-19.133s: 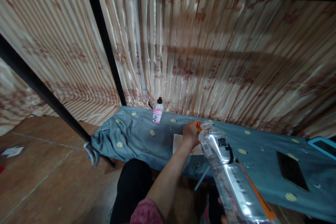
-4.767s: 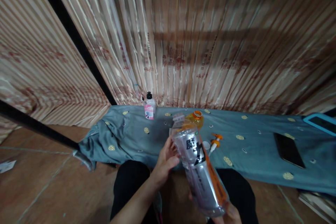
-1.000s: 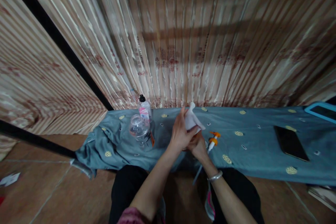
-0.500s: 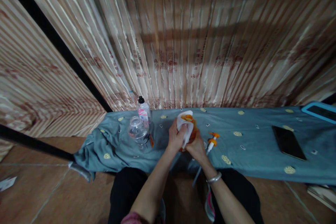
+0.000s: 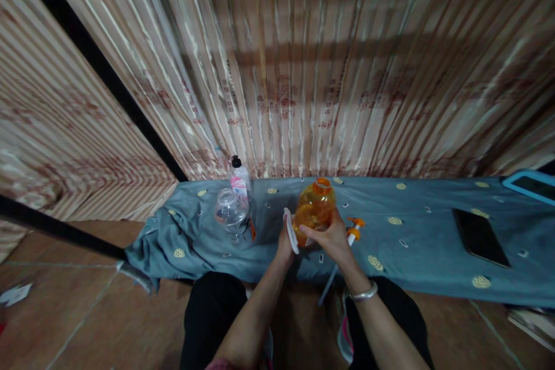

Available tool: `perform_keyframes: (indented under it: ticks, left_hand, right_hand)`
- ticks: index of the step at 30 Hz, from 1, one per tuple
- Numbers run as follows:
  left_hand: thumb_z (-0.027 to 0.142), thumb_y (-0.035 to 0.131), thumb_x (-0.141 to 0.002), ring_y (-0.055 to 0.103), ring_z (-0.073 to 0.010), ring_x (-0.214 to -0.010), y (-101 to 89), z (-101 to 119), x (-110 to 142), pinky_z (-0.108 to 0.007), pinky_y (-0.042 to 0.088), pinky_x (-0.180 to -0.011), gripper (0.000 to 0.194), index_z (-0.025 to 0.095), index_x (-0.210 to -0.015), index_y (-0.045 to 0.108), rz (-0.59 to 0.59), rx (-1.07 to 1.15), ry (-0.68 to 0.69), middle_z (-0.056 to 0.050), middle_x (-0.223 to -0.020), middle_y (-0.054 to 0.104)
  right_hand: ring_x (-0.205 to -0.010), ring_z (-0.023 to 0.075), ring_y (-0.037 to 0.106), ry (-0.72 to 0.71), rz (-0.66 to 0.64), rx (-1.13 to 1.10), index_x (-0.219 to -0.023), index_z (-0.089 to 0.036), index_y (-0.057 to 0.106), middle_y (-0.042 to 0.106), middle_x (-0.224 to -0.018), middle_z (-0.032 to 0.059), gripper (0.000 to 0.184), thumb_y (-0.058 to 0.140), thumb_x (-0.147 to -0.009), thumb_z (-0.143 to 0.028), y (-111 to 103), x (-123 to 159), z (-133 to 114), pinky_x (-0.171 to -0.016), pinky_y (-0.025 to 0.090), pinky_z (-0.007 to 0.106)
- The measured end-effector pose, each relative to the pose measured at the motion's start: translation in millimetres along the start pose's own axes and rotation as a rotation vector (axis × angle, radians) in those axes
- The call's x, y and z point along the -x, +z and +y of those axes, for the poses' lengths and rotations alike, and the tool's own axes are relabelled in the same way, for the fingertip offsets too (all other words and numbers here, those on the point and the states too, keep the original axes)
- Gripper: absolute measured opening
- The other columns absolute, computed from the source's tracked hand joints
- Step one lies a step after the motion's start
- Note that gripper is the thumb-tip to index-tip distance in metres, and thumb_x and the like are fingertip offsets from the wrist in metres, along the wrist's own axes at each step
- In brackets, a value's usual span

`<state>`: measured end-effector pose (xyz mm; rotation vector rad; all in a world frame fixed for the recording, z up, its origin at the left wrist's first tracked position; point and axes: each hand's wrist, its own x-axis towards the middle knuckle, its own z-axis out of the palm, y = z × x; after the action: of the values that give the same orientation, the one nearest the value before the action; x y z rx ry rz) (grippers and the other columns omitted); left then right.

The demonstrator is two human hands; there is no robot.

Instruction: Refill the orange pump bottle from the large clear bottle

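An orange transparent bottle [image 5: 313, 208] with an uncapped mouth stands tilted slightly over the cloth-covered bench. My right hand [image 5: 329, 237] is closed around its right side, thumb across the front. In my left hand [image 5: 285, 243] is a folded white cloth [image 5: 290, 231], held beside the bottle's left side; whether it touches the bottle I cannot tell. An orange pump head [image 5: 355, 228] with a long tube lies just right of my right hand. To the left stand a clear open bottle [image 5: 232, 217] with a dark label and, behind it, a clear bottle with a black cap [image 5: 239, 179].
The bench wears a blue-green sheet [image 5: 425, 243] with a pineapple print. A black phone or tablet [image 5: 480, 237] lies on its right part, and a blue-framed device [image 5: 531, 186] sits at the far right. Striped curtain [image 5: 295, 69] hangs behind, with a black pole [image 5: 108, 81] at left.
The white cloth has moved from the bottle's neck down to its left side in my left hand. The orange bottle is more exposed, with my right hand now on its right side.
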<state>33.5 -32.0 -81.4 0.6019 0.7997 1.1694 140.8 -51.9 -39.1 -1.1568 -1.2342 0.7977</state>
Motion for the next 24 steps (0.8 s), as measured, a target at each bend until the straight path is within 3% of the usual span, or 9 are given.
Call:
perform_keyframes:
  ticks: [3, 6, 10, 13, 15, 18, 22, 24]
  left_hand:
    - [0.074, 0.026, -0.080, 0.059, -0.0309, -0.112, 12.0, 2, 6, -0.049, 0.046, -0.098, 0.079, 0.013, -0.117, 0.060, -0.162, 0.203, -0.078, -0.015, -0.115, 0.066]
    - [0.074, 0.025, -0.081, 0.058, -0.0319, -0.114, 16.3, 2, 9, -0.052, 0.044, -0.099, 0.080, 0.013, -0.122, 0.056, -0.233, 0.316, -0.103, -0.014, -0.119, 0.064]
    - [0.072, 0.021, -0.083, 0.059, -0.0316, -0.113, 4.7, 3, 3, -0.050, 0.040, -0.103, 0.084, 0.005, -0.118, 0.058, -0.274, 0.276, -0.058, -0.019, -0.114, 0.066]
    - [0.075, 0.016, -0.081, 0.059, -0.0336, -0.112, -9.0, 5, -6, -0.054, 0.043, -0.099, 0.091, 0.002, -0.116, 0.058, -0.307, 0.196, -0.125, -0.021, -0.114, 0.065]
    - [0.074, 0.013, -0.082, 0.061, -0.0308, -0.109, -17.2, 6, -12, -0.049, 0.046, -0.098, 0.089, 0.005, -0.111, 0.062, -0.245, 0.101, -0.132, -0.019, -0.110, 0.067]
    - [0.072, 0.017, -0.083, 0.067, -0.0271, -0.096, -29.1, 7, -19, -0.044, 0.053, -0.090, 0.078, 0.012, -0.103, 0.064, 0.021, -0.149, -0.019, -0.015, -0.098, 0.071]
    - [0.051, 0.058, -0.079, 0.063, -0.0281, -0.105, -48.3, 11, -24, -0.042, 0.050, -0.094, 0.050, 0.016, -0.114, 0.057, 0.168, -0.275, 0.104, -0.011, -0.109, 0.068]
    - [0.030, 0.070, -0.071, 0.052, -0.0273, -0.121, -58.5, 12, -23, -0.041, 0.041, -0.104, 0.060, 0.021, -0.126, 0.048, 0.233, -0.337, 0.180, -0.008, -0.128, 0.058]
  right_hand:
    - [-0.093, 0.0274, 0.059, -0.029, 0.025, -0.109, -0.111, -0.014, 0.049, 0.059, -0.105, 0.0104, 0.069, 0.085, -0.058, -0.039, -4, -7, -12, -0.082, 0.052, 0.039]
    - [-0.093, 0.0268, 0.060, -0.039, 0.049, -0.193, -0.111, -0.013, 0.048, 0.059, -0.106, 0.0111, 0.067, 0.085, -0.060, -0.038, -7, -11, -16, -0.081, 0.053, 0.037]
    - [-0.094, 0.0272, 0.059, -0.061, 0.069, -0.199, -0.109, -0.013, 0.048, 0.059, -0.106, 0.0115, 0.068, 0.086, -0.059, -0.036, -10, -12, -9, -0.085, 0.051, 0.039]
    - [-0.094, 0.0280, 0.058, -0.077, 0.083, -0.148, -0.110, -0.013, 0.048, 0.058, -0.106, 0.0116, 0.068, 0.086, -0.060, -0.037, -14, -12, -4, -0.084, 0.049, 0.041]
    - [-0.094, 0.0281, 0.057, -0.088, 0.098, -0.105, -0.110, -0.013, 0.049, 0.058, -0.106, 0.0115, 0.067, 0.086, -0.060, -0.037, -17, -12, 0, -0.084, 0.048, 0.041]
    - [-0.093, 0.0283, 0.057, -0.086, 0.107, -0.058, -0.109, -0.013, 0.049, 0.058, -0.105, 0.0113, 0.068, 0.086, -0.059, -0.039, -20, -13, 7, -0.082, 0.049, 0.041]
    - [-0.088, 0.0279, 0.059, -0.051, 0.115, -0.005, -0.110, -0.013, 0.048, 0.059, -0.102, 0.0110, 0.070, 0.084, -0.058, -0.042, -22, -13, 17, -0.078, 0.050, 0.040]
    - [-0.089, 0.0283, 0.058, -0.038, 0.122, 0.016, -0.110, -0.013, 0.048, 0.059, -0.102, 0.0113, 0.070, 0.084, -0.057, -0.044, -21, -12, 20, -0.080, 0.050, 0.042]
